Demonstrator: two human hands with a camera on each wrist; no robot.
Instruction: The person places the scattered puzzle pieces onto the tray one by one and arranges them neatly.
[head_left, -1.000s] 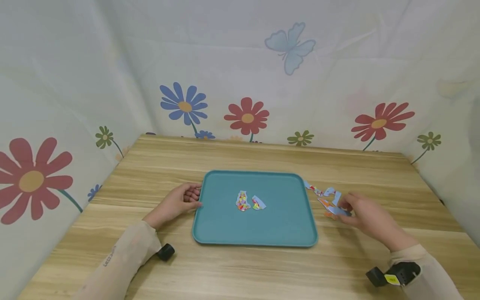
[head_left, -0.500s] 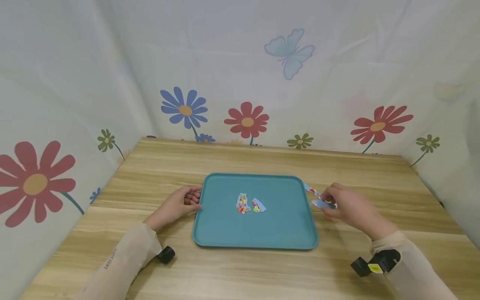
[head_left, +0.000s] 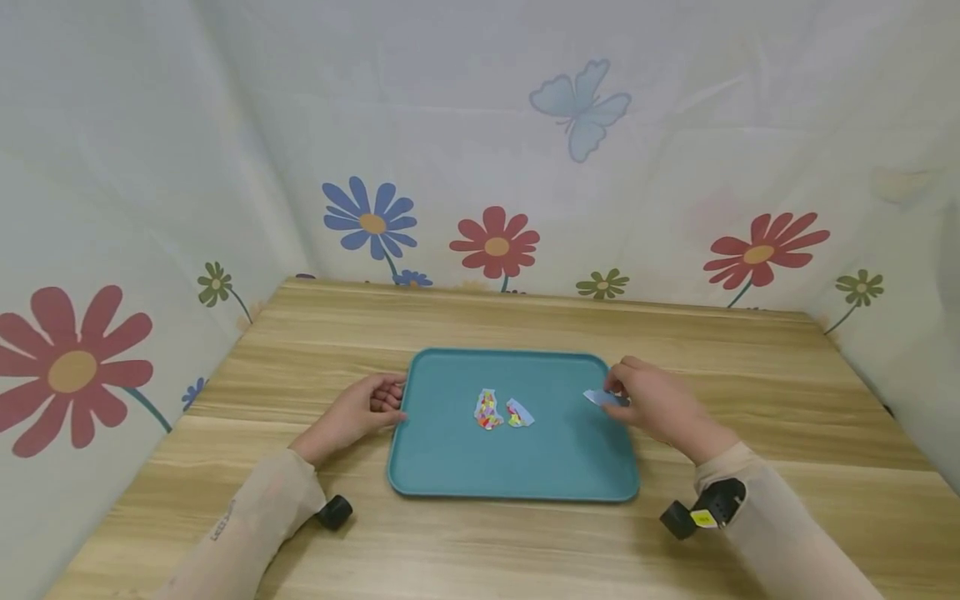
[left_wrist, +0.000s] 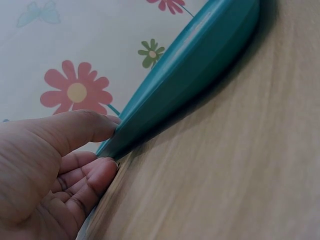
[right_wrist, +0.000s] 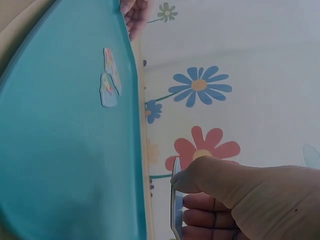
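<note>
A teal tray (head_left: pixel 450 467) lies flat on the wooden table. Near its middle, side by side, lie a multicoloured puzzle piece (head_left: pixel 488 411) and a smaller blue and multicoloured puzzle piece (head_left: pixel 519 413). My left hand (head_left: pixel 352 417) holds the tray's left edge, thumb on the rim (left_wrist: pixel 172 85) and curled fingers against the side below. Above the tray's right side, my right hand (head_left: pixel 660 404) pinches a light-blue puzzle piece (head_left: pixel 602 397) between thumb and fingers. In the right wrist view that piece (right_wrist: pixel 176 200) is seen almost edge-on. My right hand covers the table just beyond the tray's right edge.
The wooden table (head_left: pixel 480 542) extends around the tray on all sides. Behind it hangs a pale cloth backdrop (head_left: pixel 450 117) printed with flowers and a butterfly. Each sleeve carries a dark wrist device, the left one (head_left: pixel 334 512) close to the tabletop.
My right hand has moved left from the loose pieces beside the tray, bringing the light-blue puzzle piece over the tray's right side. My left hand stays at the left edge.
</note>
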